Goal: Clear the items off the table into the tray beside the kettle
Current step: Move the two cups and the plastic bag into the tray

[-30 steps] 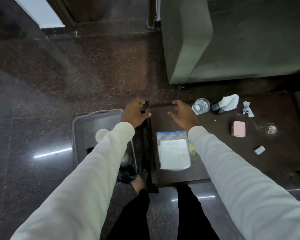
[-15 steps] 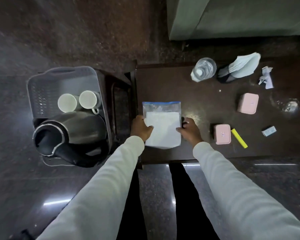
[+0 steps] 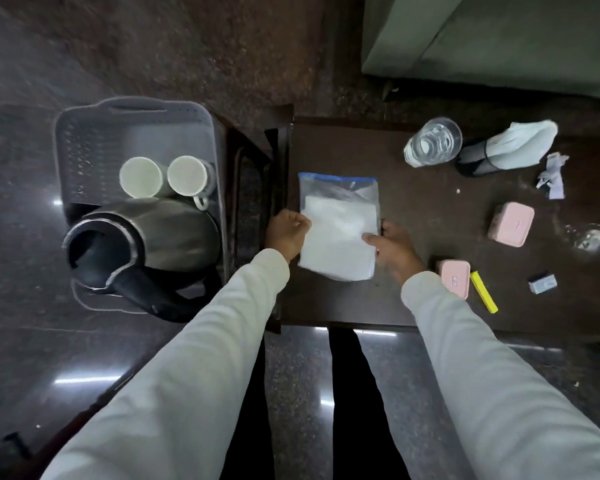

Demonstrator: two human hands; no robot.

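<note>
Dark wooden table (image 3: 413, 306), zip-lock bag of white powder (image 3: 338, 226) lying right of the grey tray (image 3: 84, 143) and kettle (image 3: 146, 237), left hand (image 3: 286, 233) fingers pinching its left edge, right hand (image 3: 392, 247) fingers pinching its right edge

The tray (image 3: 84, 140) sits at frame left, holding two cups (image 3: 165, 176) behind the kettle (image 3: 142, 237); the bench (image 3: 430, 306) fills the right, the bag (image 3: 338, 225) at its left end; two boxes (image 3: 510, 225) lie further right.

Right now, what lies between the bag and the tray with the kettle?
Head view: the left hand at the bag, then the table edge; tray beyond.
</note>
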